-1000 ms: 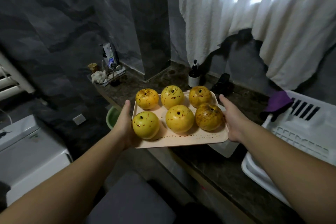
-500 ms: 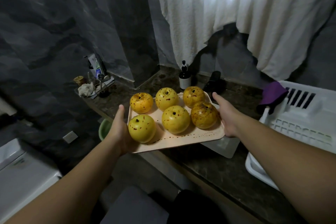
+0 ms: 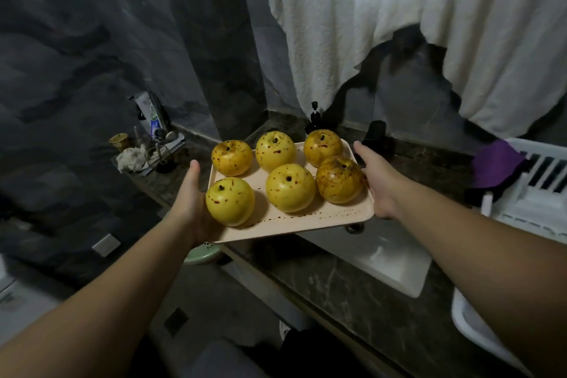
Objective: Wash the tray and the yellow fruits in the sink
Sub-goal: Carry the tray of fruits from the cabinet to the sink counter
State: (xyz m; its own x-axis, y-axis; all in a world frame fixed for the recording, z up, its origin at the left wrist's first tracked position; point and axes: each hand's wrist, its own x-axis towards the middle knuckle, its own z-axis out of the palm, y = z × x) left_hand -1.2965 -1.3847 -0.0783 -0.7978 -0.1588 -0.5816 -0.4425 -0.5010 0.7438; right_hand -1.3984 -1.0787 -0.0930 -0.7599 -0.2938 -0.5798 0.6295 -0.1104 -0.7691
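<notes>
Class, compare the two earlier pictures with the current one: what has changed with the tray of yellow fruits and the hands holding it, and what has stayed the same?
The tray, carried by the left hand and right hand, has come forward over the counter, so that its near edge now overlaps the white sink, more of which shows. Nothing was taken hold of or let go. Unchanged: both hands grip the tray's ends, and all six yellow fruits sit in two rows of three.

Six yellow fruits (all speckled), one tray, perhaps one sink.
</notes>
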